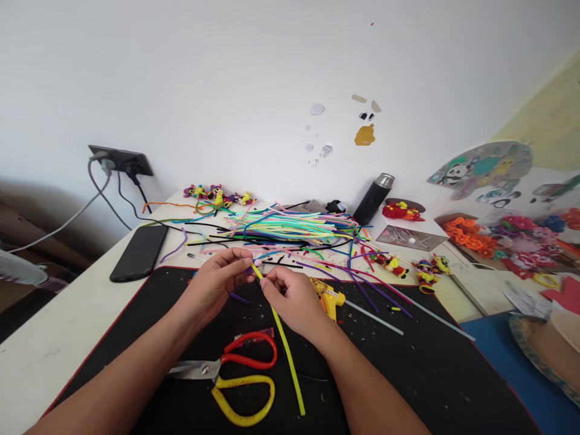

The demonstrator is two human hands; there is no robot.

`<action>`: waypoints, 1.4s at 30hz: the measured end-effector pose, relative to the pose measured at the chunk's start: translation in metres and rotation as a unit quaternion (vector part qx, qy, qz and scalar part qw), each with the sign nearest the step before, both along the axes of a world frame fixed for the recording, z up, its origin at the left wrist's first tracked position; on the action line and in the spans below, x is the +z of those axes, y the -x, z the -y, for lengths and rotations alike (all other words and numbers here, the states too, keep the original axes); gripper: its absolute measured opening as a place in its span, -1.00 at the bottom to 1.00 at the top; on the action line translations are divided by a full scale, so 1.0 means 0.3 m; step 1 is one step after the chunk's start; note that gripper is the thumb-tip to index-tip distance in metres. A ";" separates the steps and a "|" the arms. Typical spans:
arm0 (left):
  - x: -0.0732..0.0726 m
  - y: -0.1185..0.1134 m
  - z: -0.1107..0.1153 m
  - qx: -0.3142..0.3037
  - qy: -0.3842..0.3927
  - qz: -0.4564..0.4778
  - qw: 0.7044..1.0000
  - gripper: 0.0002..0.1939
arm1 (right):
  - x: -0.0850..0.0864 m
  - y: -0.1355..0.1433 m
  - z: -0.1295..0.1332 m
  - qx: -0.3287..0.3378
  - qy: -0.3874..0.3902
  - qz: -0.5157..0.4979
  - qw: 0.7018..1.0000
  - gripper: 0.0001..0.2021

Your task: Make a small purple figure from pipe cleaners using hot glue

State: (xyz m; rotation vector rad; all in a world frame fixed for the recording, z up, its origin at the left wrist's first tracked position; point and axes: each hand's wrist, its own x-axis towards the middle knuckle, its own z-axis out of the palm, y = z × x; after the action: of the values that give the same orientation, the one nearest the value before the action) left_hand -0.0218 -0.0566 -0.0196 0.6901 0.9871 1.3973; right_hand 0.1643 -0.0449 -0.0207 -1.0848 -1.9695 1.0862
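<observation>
A long yellow pipe cleaner (pixel 289 362) runs down from between my two hands over the black mat, its lower end loose. My left hand (pixel 216 279) is closed, pinching near its upper end; a small purple and pale piece shows at those fingertips, mostly hidden. Just below that pinch, the thumb and fingers of my right hand (pixel 296 302) are closed on the same pipe cleaner. Nearer to me lie scissors (pixel 206 370) with one red and one yellow handle. Partly behind my right hand is a yellow glue gun (pixel 333 300) with a clear glue stick (pixel 374 317) sticking out.
A heap of coloured pipe cleaners (pixel 290 226) lies across the back of the table. A black phone (pixel 139 254) is at left. At the back right stand a black flask (pixel 374 199) and a white box (pixel 410 232). Small figures (pixel 426 275) lie near the box.
</observation>
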 end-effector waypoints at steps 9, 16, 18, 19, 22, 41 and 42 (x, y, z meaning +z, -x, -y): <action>0.000 0.007 -0.003 -0.009 0.012 0.024 1.000 -0.70 | 0.004 -0.007 -0.007 -0.010 -0.007 0.000 1.000 -0.79; 0.002 0.008 -0.002 -0.008 0.010 0.021 1.000 -0.71 | 0.000 -0.011 -0.012 -0.021 0.001 -0.003 1.000 -0.78; 0.001 0.008 -0.002 -0.010 0.010 0.019 1.000 -0.72 | -0.001 -0.013 -0.013 -0.020 -0.003 -0.004 1.000 -0.78; 0.001 0.008 -0.002 -0.010 0.011 0.019 1.000 -0.72 | -0.001 -0.014 -0.014 -0.021 -0.005 -0.005 1.000 -0.78; 0.000 0.009 -0.003 -0.007 0.013 0.025 1.000 -0.71 | -0.002 -0.015 -0.014 -0.025 -0.013 0.001 1.000 -0.79; 0.003 0.022 -0.004 -0.034 0.049 0.074 0.996 -0.74 | 0.013 -0.033 -0.021 -0.024 -0.016 0.013 0.999 -0.75; 0.004 0.023 -0.004 -0.037 0.053 0.077 0.995 -0.74 | 0.013 -0.033 -0.021 -0.025 -0.018 0.013 0.999 -0.75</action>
State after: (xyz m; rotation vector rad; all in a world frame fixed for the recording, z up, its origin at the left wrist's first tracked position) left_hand -0.0286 -0.0554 -0.0182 0.5272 0.8971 1.3038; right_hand 0.1743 -0.0386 -0.0167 -1.1281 -1.9652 1.0115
